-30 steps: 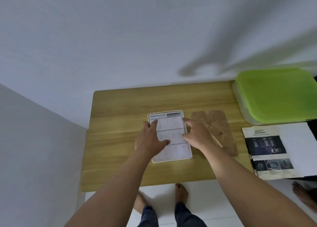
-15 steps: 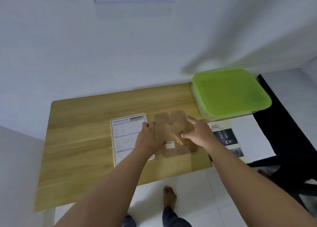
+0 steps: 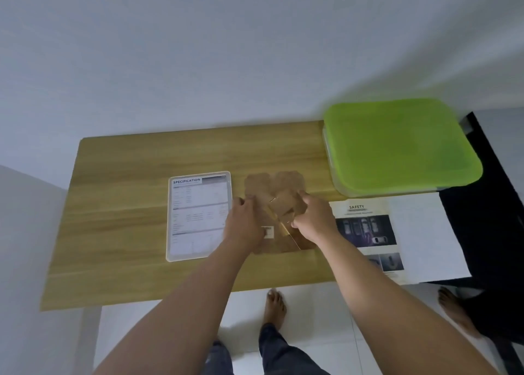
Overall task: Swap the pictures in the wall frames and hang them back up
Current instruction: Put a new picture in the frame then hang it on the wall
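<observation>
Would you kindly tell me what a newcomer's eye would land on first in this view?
The bright green-lidded box at the wooden table's far right corner stands out most. At the centre, a brown frame backing lies flat, the left hand at its left edge, the right hand pinching its stand. A white frame holding a SPECIFICATION sheet lies left of it, a SAFETY sheet to the right.

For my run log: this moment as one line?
left hand: on left edge of backing board, grip unclear | right hand: pinches its stand flap | SPECIFICATION frame: flat, left | SAFETY sheet: loose, right
</observation>
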